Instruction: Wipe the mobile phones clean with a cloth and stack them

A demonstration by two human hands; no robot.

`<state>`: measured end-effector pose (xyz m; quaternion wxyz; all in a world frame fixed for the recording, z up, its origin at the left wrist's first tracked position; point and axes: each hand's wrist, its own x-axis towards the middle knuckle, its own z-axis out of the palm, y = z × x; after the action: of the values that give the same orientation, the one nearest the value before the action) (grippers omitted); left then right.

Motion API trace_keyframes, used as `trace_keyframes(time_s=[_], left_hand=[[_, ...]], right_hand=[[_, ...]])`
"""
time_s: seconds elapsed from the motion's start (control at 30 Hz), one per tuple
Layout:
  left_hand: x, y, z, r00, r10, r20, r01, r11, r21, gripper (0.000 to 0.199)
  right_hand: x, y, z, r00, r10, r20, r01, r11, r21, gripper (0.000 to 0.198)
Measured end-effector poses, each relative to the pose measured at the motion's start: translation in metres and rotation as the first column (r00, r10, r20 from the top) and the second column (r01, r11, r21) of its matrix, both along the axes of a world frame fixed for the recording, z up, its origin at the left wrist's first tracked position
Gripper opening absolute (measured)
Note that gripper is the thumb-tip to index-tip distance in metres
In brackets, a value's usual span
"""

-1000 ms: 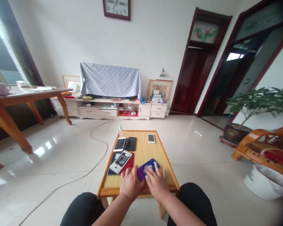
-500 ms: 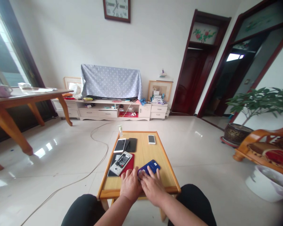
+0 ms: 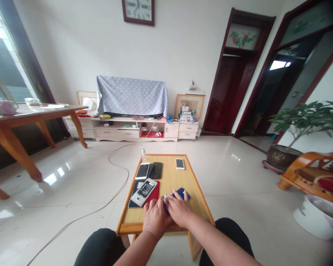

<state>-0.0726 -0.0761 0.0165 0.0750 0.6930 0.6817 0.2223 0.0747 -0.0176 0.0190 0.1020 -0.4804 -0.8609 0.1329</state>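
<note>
A blue phone (image 3: pixel 184 193) lies back up on the small wooden folding table (image 3: pixel 173 181), mostly covered by my hands. My left hand (image 3: pixel 157 216) has its fingers curled at the phone's near left end and steadies it. Across the phone's back reaches my right hand (image 3: pixel 180 211), its outer fingers spread and its inner fingertips pressing a small white wad (image 3: pixel 167 198) against the phone. What the wad is made of cannot be made out. Just left of my hands, a white phone with its back off and battery showing (image 3: pixel 145 192) rests across a red case or phone (image 3: pixel 154 192) and a dark phone.
Farther up the table lie a white phone (image 3: pixel 142 171), a black phone or cover (image 3: pixel 157 170) and another white phone (image 3: pixel 180 164). A pump bottle (image 3: pixel 143 153) stands at the far left corner. A cable (image 3: pixel 111 199) crosses the floor.
My right hand has shifted slightly up and left over the blue phone, covering more of it. My left hand stays at the phone's near end. The whole view has tilted slightly.
</note>
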Motion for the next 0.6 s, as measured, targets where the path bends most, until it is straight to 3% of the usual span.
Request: trace_keyframes(time_s=[0.07, 0.2, 0.27, 0.43, 0.6], left_hand=[[0.001, 0.000, 0.003, 1.000, 0.020, -0.015, -0.020, 1.000, -0.018, 0.062], [0.001, 0.000, 0.005, 0.999, 0.018, -0.034, -0.019, 0.999, -0.033, 0.067], [0.001, 0.001, 0.005, 0.999, 0.018, -0.032, -0.019, 0.999, -0.036, 0.064], [0.001, 0.001, 0.002, 0.999, 0.038, -0.032, -0.039, 0.998, -0.044, 0.060], [0.000, 0.000, 0.000, 0.999, 0.010, -0.050, -0.011, 1.000, -0.023, 0.064]], right_hand=[[0.009, 0.009, 0.003, 0.994, -0.102, 0.027, 0.102, 0.995, 0.000, 0.048], [0.028, 0.018, -0.006, 0.915, -0.398, 0.068, 0.396, 0.917, 0.034, 0.055], [0.028, 0.006, -0.017, 0.920, -0.385, 0.072, 0.382, 0.923, 0.048, 0.058], [0.026, -0.023, -0.030, 0.988, -0.148, 0.033, 0.148, 0.989, 0.018, 0.054], [0.034, -0.016, -0.021, 0.949, -0.314, -0.042, 0.316, 0.946, 0.075, 0.050]])
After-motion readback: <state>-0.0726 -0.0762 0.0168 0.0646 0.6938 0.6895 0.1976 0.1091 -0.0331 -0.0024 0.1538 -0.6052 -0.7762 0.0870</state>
